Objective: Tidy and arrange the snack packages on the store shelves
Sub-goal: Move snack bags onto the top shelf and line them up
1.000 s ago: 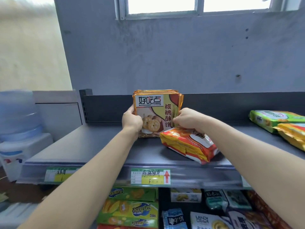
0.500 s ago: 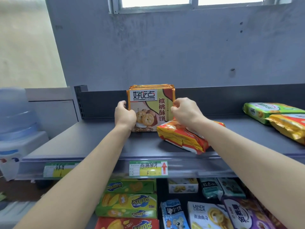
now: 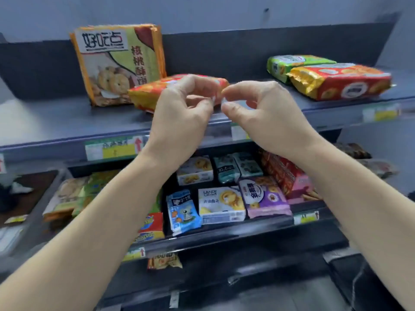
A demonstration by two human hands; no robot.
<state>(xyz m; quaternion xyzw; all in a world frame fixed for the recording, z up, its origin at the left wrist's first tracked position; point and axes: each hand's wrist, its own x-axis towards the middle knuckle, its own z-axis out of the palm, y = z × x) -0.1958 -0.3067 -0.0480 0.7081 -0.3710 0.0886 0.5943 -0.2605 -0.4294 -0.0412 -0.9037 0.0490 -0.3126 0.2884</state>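
Overhead, the left hand [image 3: 182,108] and right hand [image 3: 258,108] hover with fingers loosely curled, holding nothing. Behind them on the top shelf [image 3: 56,117], walnut-biscuit packs [image 3: 116,63] stand upright just beside a flat-lying orange packet [image 3: 146,95].

The lone wide-angle head-worn view looks forward and slightly down, close before the top shelf [image 3: 56,118].

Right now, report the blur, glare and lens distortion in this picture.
Head view: motion blur softens everything, worst at the picture's lower left. The left hand and right hand are smeared, so whether they pinch anything is unclear. Glare sits on the red-and-yellow packet on the top shelf. The wide lens bows the shelf edges. Large print on the upright cookie pack is legible.
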